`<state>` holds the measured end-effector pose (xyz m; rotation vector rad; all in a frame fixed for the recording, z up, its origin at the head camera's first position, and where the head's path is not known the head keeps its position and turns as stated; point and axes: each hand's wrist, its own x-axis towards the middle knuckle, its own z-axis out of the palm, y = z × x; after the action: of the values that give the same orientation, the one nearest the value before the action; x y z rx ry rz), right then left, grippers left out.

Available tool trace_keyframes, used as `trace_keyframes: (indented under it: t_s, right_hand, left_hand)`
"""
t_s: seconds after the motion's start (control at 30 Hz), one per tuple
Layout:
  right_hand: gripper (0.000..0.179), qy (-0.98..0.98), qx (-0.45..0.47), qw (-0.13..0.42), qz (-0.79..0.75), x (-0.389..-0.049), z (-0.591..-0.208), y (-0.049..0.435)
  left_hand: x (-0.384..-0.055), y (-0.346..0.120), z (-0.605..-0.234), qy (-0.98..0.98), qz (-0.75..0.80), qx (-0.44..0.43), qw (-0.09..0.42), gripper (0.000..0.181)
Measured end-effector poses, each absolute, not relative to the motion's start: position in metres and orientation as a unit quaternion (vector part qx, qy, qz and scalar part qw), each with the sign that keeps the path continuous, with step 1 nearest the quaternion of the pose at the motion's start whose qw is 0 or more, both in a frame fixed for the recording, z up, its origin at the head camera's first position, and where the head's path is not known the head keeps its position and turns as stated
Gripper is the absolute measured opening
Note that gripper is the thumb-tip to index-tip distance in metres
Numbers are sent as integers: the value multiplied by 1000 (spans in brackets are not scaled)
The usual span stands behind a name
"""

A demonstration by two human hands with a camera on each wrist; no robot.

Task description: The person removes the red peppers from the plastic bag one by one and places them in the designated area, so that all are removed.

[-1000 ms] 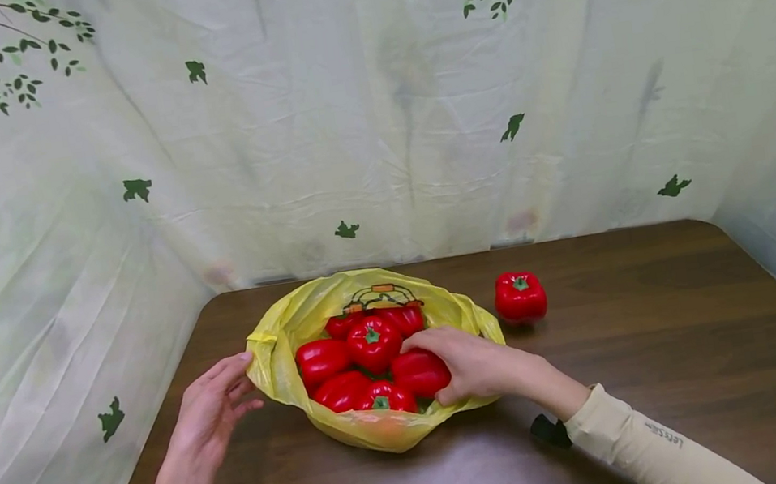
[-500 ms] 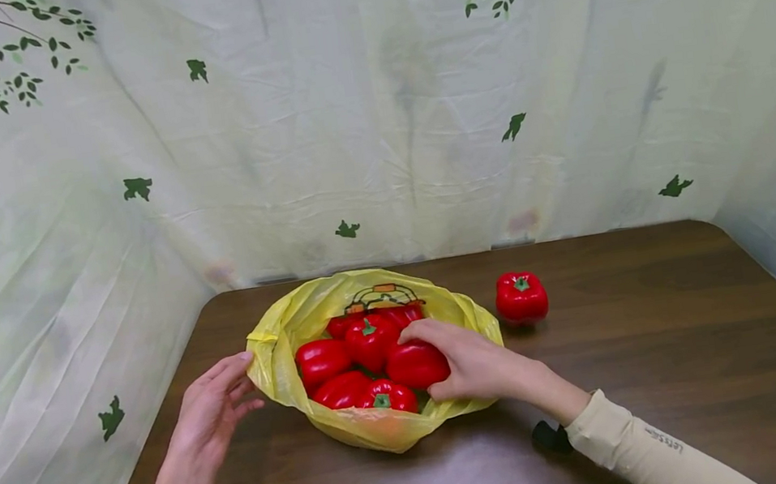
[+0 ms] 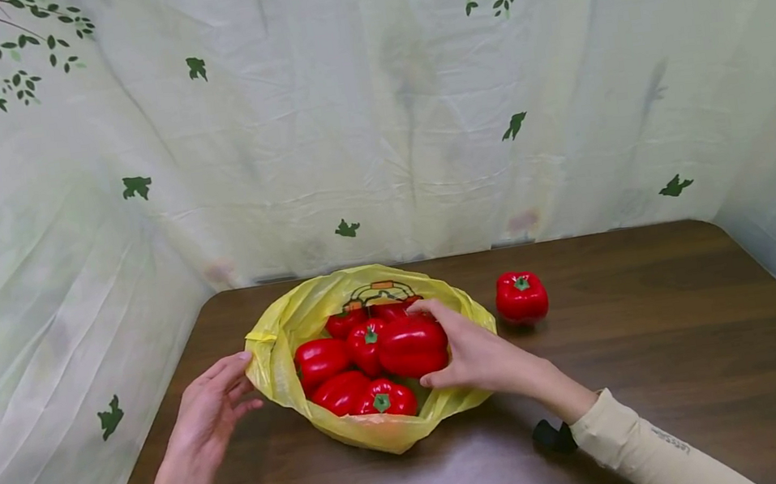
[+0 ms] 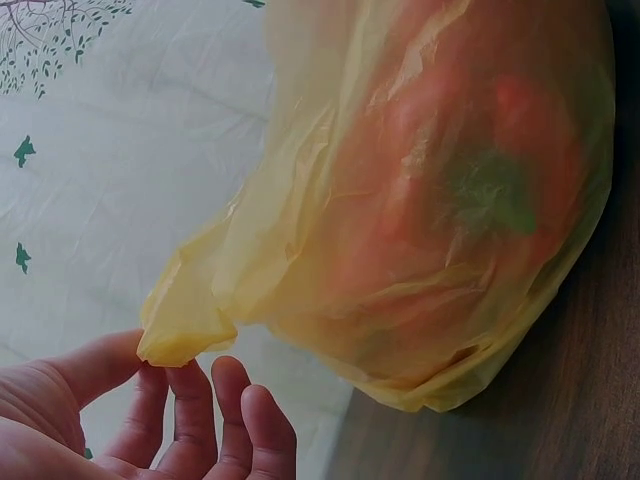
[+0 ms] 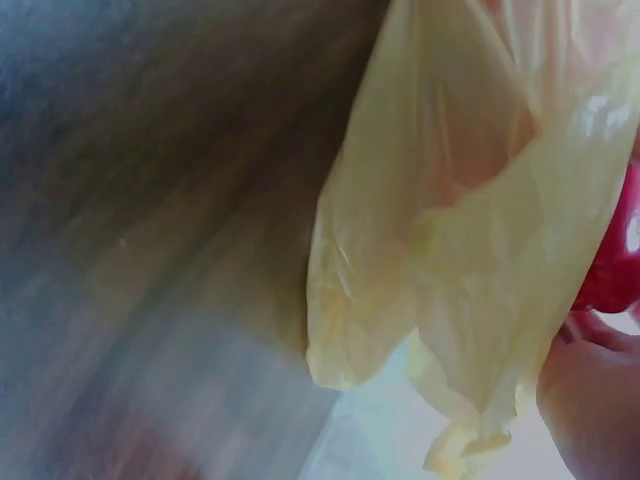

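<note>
A yellow plastic bag (image 3: 376, 433) stands wide-mouthed on the table, with several red bell peppers inside. My left hand (image 3: 214, 404) pinches the bag's left rim between thumb and finger; the left wrist view shows the pinched yellow corner (image 4: 190, 320) close up. Over the bag's right side, my right hand (image 3: 472, 349) grips a red bell pepper (image 3: 412, 347) lying on its side, fingers behind it and thumb in front. Next to it in the bag sits another pepper (image 3: 366, 343) with a green stem. The right wrist view catches only part of the held pepper (image 5: 615, 250) beyond the bag's edge.
One red bell pepper (image 3: 521, 297) stands on the brown wooden table (image 3: 651, 338), to the right of the bag. A pale curtain with green leaf prints (image 3: 371, 113) hangs behind the table and along its sides.
My right hand has lifted its pepper up and slightly left within the bag, above its neighbours. The left hand has kept its pinch on the rim.
</note>
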<state>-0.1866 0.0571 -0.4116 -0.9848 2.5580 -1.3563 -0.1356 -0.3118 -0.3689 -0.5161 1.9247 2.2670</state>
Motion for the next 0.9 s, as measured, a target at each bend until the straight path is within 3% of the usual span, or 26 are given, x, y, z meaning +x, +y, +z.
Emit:
trace_keyframes:
  t_s: [0.27, 0.9]
  right_hand:
    - [80, 834, -309, 35, -456, -183, -403, 66]
    - [83, 830, -310, -57, -460, -167, -391, 98]
  left_hand:
    - [-134, -313, -371, 634, 754, -157, 62, 11]
    - [-135, -312, -370, 630, 757, -161, 61, 9]
